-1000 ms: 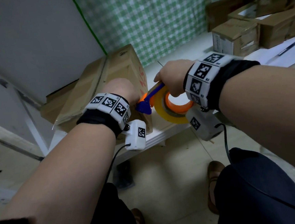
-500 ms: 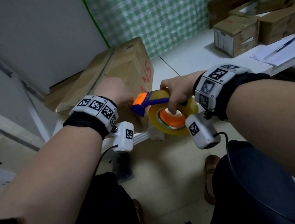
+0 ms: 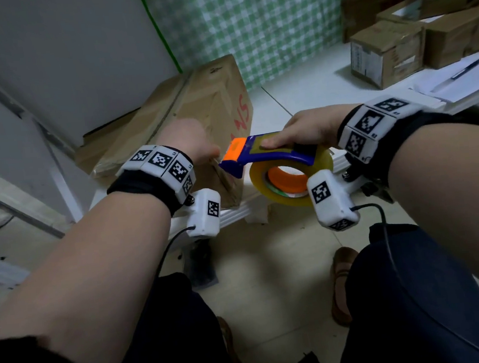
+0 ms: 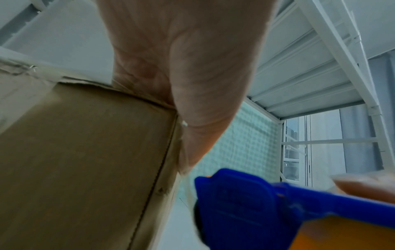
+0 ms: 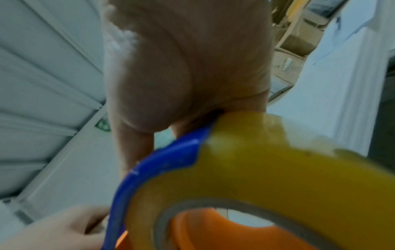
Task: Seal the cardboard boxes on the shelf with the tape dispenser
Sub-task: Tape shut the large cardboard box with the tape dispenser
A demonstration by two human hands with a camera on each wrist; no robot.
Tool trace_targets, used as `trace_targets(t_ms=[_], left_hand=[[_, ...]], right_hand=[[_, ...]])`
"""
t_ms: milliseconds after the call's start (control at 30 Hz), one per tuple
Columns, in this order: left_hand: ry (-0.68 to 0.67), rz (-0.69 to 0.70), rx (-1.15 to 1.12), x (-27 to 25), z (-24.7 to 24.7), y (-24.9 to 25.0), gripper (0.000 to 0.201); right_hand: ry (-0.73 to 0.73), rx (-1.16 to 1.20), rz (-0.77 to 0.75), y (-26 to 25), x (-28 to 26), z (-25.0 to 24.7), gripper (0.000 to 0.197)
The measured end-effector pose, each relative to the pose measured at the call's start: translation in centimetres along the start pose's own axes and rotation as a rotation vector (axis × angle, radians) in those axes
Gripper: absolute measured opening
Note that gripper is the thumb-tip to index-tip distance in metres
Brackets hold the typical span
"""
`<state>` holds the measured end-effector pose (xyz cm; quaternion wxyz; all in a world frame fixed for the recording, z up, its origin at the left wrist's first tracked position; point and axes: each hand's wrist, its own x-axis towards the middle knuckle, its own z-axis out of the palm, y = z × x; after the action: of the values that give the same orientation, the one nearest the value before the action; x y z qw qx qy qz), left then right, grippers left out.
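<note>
Shelving (image 3: 297,95) of white metal crosses the frame centre, backed by a green checked wall covering (image 3: 262,20) — pale floor tiles (image 3: 283,264) lie below. Cardboard box (image 3: 197,112) sits at centre left on the shelf; the left hand (image 3: 190,140) presses on its near top corner, finger posture not discernible. Right hand (image 3: 312,130) grasps the tape dispenser (image 3: 274,161) just right of the box. Smaller boxes (image 3: 389,49) stand upper right.
</note>
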<state>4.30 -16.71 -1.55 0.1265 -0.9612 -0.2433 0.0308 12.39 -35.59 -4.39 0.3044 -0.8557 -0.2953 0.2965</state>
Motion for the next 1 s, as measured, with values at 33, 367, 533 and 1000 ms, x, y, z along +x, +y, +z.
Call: trace_targets(t_ms=[33, 367, 533, 1000], left_hand=[[-0.004, 0.005, 0.005, 0.0, 0.0, 0.0, 0.043], [0.015, -0.017, -0.003, 0.3, 0.3, -0.2, 0.038], [0.026, 0.008, 0.032, 0.4, 0.5, -0.1, 0.038], [0.031, 0.021, 0.004, -0.7, -0.2, 0.0, 0.037]], right_hand=[[0.029, -0.003, -0.004, -0.2, 0.1, 0.1, 0.051], [0.062, -0.376, -0.089, -6.2, 0.2, -0.1, 0.033], [0.077, -0.316, -0.119, -7.2, 0.5, -0.5, 0.027], [0.064, -0.274, -0.048, -4.5, -0.9, -0.7, 0.046]])
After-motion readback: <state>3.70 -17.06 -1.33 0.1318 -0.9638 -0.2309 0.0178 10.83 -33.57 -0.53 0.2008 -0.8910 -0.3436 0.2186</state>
